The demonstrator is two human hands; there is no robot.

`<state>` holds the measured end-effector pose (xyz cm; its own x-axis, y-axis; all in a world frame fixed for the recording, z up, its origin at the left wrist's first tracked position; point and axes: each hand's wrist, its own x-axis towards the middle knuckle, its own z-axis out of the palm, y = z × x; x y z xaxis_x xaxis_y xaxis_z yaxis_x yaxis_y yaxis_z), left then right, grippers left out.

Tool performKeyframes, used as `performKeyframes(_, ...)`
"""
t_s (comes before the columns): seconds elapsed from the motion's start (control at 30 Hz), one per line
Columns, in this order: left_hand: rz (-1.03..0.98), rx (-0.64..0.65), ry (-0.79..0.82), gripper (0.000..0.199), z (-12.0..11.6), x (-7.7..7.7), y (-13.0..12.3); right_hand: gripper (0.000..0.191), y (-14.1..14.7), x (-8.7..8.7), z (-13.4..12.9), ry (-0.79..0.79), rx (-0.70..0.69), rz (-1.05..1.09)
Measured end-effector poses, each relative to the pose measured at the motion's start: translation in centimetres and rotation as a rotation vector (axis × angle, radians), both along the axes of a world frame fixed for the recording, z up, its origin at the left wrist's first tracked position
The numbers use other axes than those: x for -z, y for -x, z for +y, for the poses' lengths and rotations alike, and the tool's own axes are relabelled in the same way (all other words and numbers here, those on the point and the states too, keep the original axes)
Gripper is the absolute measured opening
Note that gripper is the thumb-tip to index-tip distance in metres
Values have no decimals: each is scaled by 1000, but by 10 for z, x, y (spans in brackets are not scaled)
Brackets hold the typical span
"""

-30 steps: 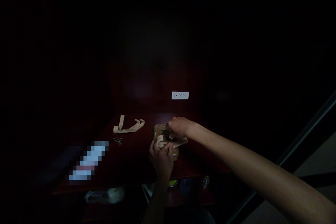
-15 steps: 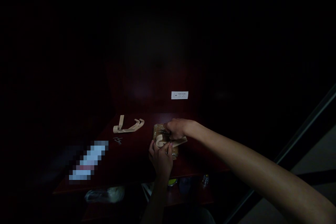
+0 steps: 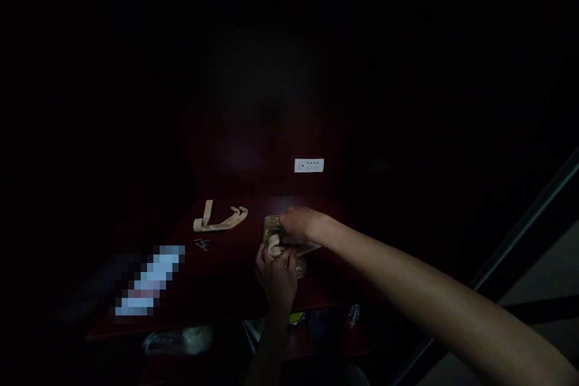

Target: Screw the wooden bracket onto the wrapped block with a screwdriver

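My left hand (image 3: 277, 274) is closed on a pale beige curtain bracket (image 3: 272, 245) with a curled hook end. The bracket lies across a brown block (image 3: 271, 223) that looks wrapped in clear plastic or tape, on the dark red table. My right hand (image 3: 301, 224) is closed just above the bracket, near my left fingertips. Whatever its fingers hold is hidden beneath it. Left of the block sits another beige bracket (image 3: 221, 227), with two curved hooks and an upright arm. Several thin screws or nails (image 3: 201, 245) lie just in front of it.
A blurred-out pale strip (image 3: 151, 280) lies at the table's left. On the wall behind is a white socket plate (image 3: 309, 165). Below the table edge, a shelf holds a clear plastic bag (image 3: 178, 341) and a yellow-green round item (image 3: 297, 317). The surroundings are very dark.
My right hand has shifted slightly left and down over the bracket. My left hand stays on the bracket. The whole view has tilted slightly.
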<state>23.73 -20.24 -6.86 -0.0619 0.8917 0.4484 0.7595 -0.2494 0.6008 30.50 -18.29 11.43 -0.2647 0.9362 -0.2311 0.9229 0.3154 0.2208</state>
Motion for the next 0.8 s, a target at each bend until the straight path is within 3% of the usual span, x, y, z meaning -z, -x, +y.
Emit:
performKeyframes(0.17, -2, -4, -20, 25, 0, 0, 1, 42, 2, -13, 0, 137, 108, -19)
performKeyframes(0.27, 5, 4, -31, 25, 0, 0, 1, 48, 2, -16, 2, 219, 83, -21)
performKeyframes(0.37, 7, -2, -28, 24, 0, 0, 1, 42, 4, -15, 5, 154, 25, -52)
performKeyframes(0.8, 1, -6, -48, 24, 1, 3, -1, 40, -12, 0, -2, -97, 41, -75)
